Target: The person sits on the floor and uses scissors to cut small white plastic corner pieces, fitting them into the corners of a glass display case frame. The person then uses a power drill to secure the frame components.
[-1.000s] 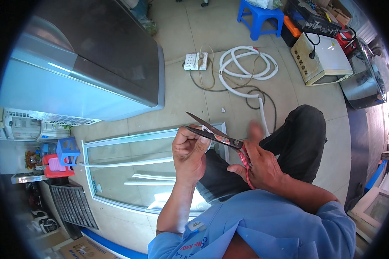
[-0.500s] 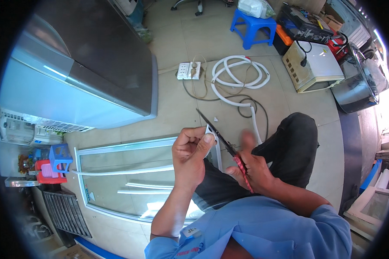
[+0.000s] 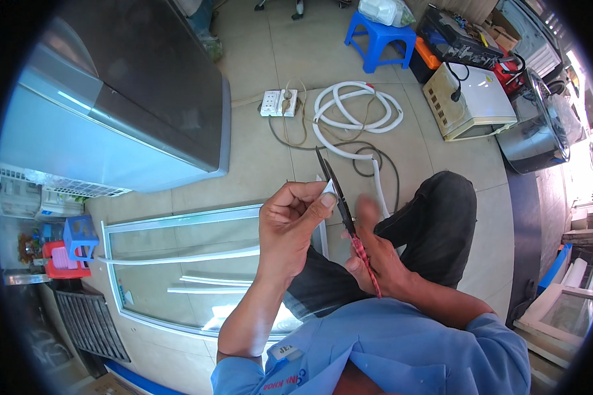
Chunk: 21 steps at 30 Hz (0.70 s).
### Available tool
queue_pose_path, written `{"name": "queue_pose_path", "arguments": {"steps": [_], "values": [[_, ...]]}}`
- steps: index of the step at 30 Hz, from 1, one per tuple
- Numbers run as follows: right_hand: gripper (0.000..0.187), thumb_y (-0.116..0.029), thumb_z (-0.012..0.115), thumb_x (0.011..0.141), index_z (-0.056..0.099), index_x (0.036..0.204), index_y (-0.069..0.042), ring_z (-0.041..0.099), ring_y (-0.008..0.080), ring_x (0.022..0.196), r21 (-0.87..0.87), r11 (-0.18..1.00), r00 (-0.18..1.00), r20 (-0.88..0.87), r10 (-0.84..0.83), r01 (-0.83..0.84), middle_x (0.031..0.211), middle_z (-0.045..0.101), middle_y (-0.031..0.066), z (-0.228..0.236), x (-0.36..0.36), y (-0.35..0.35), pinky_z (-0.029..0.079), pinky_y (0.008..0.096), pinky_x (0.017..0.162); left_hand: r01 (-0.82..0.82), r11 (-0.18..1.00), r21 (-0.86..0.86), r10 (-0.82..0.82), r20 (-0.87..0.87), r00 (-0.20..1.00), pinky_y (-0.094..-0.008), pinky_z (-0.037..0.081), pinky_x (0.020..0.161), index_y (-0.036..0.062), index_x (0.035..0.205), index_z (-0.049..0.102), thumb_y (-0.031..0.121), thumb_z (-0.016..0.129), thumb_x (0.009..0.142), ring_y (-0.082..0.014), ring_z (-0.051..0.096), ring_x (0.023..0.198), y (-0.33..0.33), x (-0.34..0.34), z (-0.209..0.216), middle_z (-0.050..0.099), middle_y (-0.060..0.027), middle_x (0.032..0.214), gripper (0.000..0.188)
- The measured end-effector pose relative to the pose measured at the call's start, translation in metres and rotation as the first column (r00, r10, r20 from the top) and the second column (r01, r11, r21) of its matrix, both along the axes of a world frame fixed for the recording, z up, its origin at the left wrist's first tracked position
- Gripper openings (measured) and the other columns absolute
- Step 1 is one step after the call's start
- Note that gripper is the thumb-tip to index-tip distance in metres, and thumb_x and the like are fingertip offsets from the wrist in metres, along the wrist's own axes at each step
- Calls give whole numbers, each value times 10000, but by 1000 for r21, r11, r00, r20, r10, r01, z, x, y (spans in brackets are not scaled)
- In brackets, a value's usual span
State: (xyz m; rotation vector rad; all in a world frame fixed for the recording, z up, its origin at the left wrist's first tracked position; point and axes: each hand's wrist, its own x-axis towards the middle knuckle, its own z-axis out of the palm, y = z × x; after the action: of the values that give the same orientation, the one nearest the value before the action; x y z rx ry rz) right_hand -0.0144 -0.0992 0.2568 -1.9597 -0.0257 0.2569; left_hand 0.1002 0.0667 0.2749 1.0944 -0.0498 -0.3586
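Note:
My left hand (image 3: 290,227) pinches the end of a white strip (image 3: 329,187) between thumb and fingers. In my right hand (image 3: 379,266) is a pair of scissors (image 3: 346,217) with dark blades and red-patterned handles. The blades stand slightly apart, pointing up and away, right beside the pinched end. Behind my left wrist a long white strip (image 3: 178,259) runs out to the left; whether it joins the pinched piece is hidden. Below it, a white-framed glass panel (image 3: 105,240) lies on the floor, with shorter white strips (image 3: 211,289) on it.
A grey refrigerator (image 3: 158,79) stands at the left. Ahead on the floor lie a coiled white hose (image 3: 323,138) and a power strip (image 3: 278,103). Farther right are a blue stool (image 3: 379,43), a white boxy appliance (image 3: 474,99) and a large metal pot (image 3: 537,141).
The scissors have swung to a more upright angle, and their blades have parted a little. My left hand still pinches the white strip, now turned slightly. The whole view has shifted a bit.

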Motion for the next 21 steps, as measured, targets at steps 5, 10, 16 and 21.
{"name": "queue_pose_path", "arguments": {"steps": [5,10,16,21], "values": [[754,-605,505,954,406,1271,72,614,458,838,-10,1000,1000,8,19,-19,917,579,283,-1,1,2,489,498,759,-44,999,-18,45,85,995,-224,536,736,-19,1032,682,-4,711,894,-94,657,791,-6,-4,-5,715,-60,897,142],[768,-630,452,964,404,1256,79,607,457,814,30,999,1000,19,20,-21,893,565,279,-2,2,3,485,501,751,-57,998,-6,57,58,997,-203,519,709,-9,1023,687,11,716,898,-77,647,775,-8,-5,-7,712,-46,871,130],[780,-629,439,967,386,1265,89,599,439,827,22,999,996,-81,43,-42,891,557,280,1,1,1,477,502,747,-46,995,84,42,45,998,-192,508,684,0,1017,695,36,731,897,-62,630,736,-6,-6,-4,708,-31,850,130],[743,-604,447,975,388,1244,86,593,441,846,79,994,997,14,74,-74,905,552,282,3,3,1,474,499,757,-79,992,94,69,108,992,-191,501,675,-4,1011,697,48,742,893,-54,616,725,-9,-6,-4,704,-21,843,137]]}}
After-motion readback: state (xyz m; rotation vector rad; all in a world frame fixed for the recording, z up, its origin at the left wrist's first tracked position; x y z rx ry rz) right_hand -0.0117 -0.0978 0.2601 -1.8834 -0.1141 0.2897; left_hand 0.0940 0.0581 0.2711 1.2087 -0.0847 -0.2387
